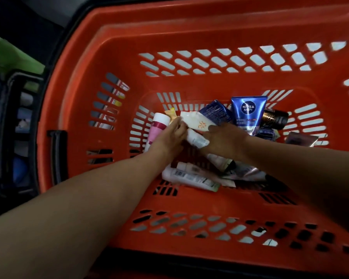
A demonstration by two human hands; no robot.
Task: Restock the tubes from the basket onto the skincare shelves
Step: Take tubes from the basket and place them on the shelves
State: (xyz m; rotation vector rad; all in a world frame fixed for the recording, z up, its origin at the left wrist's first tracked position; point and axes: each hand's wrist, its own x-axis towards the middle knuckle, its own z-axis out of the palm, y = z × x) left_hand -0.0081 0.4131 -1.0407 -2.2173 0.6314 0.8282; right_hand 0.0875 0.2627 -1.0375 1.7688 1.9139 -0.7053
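Both my arms reach down into an orange basket [101, 109] with several tubes on its floor. My left hand [170, 135] and my right hand [224, 140] both grip a white tube with an orange character [197, 121], holding it between them. A pink and white tube [157, 127] lies just left of my left hand. A blue tube [248, 109], a dark blue tube [215, 111] and a black tube [274, 118] lie at the far end. More white tubes [189, 177] lie under my wrists.
The basket's slotted walls rise on all sides, with a black handle [57, 156] on the left wall. Dim shelving with products [22, 121] stands beyond the basket's left side. A green object [10, 55] shows at the upper left.
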